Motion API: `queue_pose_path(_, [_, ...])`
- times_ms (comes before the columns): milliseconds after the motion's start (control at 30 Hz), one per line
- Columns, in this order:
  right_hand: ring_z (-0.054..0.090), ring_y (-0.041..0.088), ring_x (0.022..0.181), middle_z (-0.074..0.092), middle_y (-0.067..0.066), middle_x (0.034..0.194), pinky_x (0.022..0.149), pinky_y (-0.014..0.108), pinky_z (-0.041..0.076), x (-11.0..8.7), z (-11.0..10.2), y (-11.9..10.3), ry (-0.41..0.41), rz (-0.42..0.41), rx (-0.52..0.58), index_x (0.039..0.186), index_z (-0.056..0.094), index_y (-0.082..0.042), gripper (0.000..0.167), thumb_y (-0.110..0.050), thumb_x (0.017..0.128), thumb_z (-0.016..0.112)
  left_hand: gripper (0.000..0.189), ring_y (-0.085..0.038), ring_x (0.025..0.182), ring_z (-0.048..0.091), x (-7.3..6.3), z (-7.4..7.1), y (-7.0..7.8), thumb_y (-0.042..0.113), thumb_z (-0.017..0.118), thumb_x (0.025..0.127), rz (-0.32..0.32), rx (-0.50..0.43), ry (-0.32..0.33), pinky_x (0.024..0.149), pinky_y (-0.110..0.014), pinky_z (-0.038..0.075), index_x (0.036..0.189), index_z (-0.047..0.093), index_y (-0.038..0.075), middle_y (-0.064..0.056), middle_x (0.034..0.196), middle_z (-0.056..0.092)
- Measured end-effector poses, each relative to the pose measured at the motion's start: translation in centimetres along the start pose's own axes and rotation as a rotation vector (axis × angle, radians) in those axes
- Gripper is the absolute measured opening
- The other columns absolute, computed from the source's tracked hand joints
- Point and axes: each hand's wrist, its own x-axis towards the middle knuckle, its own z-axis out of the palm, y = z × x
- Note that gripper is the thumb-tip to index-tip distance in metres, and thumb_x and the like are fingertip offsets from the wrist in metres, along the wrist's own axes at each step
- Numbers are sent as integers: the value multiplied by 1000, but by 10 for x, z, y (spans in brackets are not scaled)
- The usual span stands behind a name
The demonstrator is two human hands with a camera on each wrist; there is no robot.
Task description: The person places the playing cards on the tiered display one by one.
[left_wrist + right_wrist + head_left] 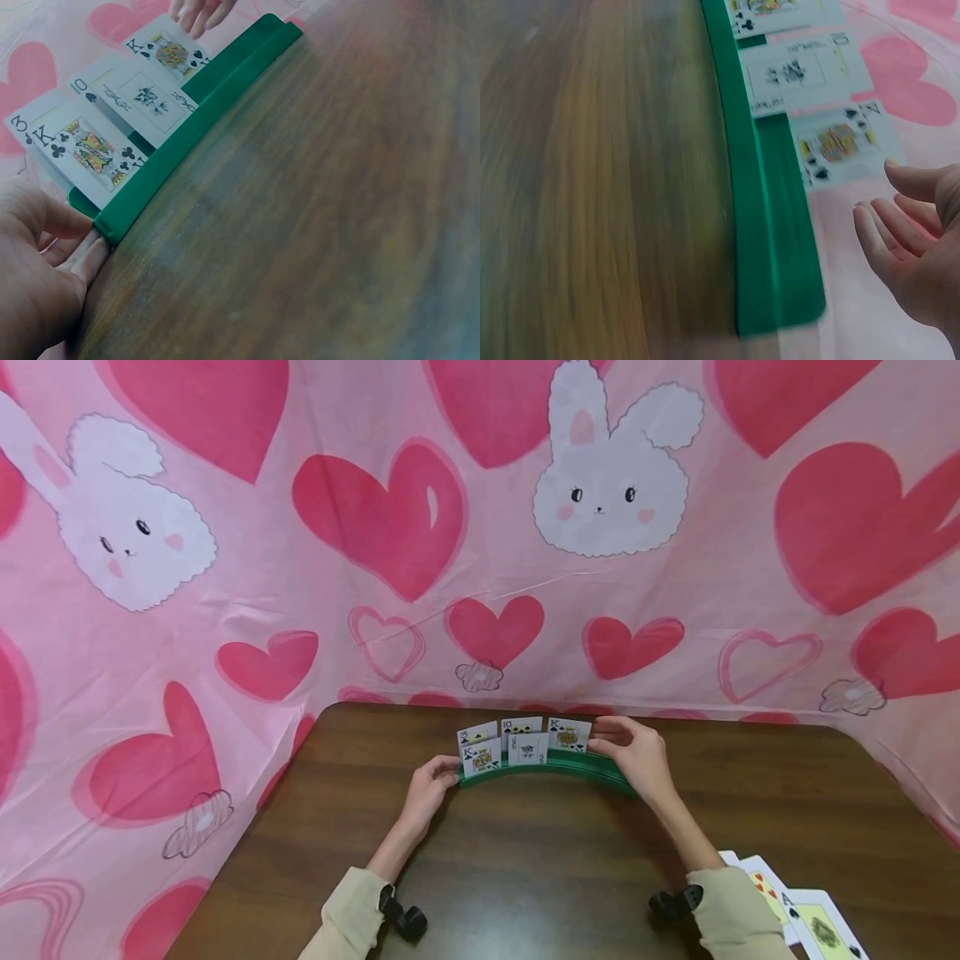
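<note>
A curved green card holder (592, 766) stands on the table with playing cards upright in its slots. In front are a king of clubs (94, 154) and a joker (146, 101); behind them show a three of clubs (24, 129) and a ten of spades (521, 725). Toward the right a king of spades (840, 142) stands in the rear slot. My left hand (429, 789) pinches the holder's left end between thumb and fingers. Beside the king of spades is my right hand (637, 758), its fingers loosely spread and holding nothing; its thumb tip is close to the card's edge.
Several loose cards, with an ace of spades (821, 927) among them, lie face up by my right sleeve. Behind the brown wooden table (525, 860) hangs a pink cloth (502, 568) with hearts and rabbits. A black strap device (405, 917) sits on each wrist.
</note>
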Motion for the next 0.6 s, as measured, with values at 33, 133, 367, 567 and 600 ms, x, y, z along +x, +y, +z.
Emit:
queue_pose_path(33, [67, -2, 88, 76, 20, 108, 77, 10, 48, -2, -5, 1, 12, -18, -20, 121, 72, 2, 35, -12, 90, 82, 25, -33, 108, 64, 1, 0, 0, -8, 56, 96, 5, 2, 0, 85, -29, 47, 117, 67, -14, -27, 118, 69])
queue_pose_path(133, [64, -7, 87, 76, 19, 106, 76, 9, 47, -9, -22, 1, 45, -56, -54, 119, 73, 2, 34, -11, 89, 82, 24, -33, 108, 63, 3, 0, 2, -8, 57, 96, 15, 7, 7, 86, -29, 47, 117, 67, -13, -27, 118, 69])
queue_pose_path(367, [63, -11, 84, 76, 19, 102, 71, 10, 48, -33, -60, 12, 70, -73, -113, 118, 72, 2, 32, -8, 89, 81, 24, -32, 109, 63, 5, -2, -12, -6, 57, 97, -16, 19, 16, 87, -31, 47, 119, 67, -12, -26, 120, 68])
queue_pose_path(567, [63, -9, 84, 77, 15, 99, 71, 12, 47, -52, -95, 27, 35, -50, -215, 118, 72, 2, 33, -12, 89, 82, 25, -28, 110, 63, 20, 2, -47, -3, 59, 97, -31, 5, 31, 87, -28, 47, 120, 69, -8, -22, 122, 69])
queue_pose_path(600, [64, -7, 84, 77, 15, 100, 71, 14, 48, -55, -101, 30, 16, -42, -228, 119, 71, 2, 34, -13, 90, 82, 26, -28, 110, 63, 21, 3, -47, -3, 59, 97, -24, 5, 30, 87, -28, 47, 120, 69, -8, -22, 122, 69])
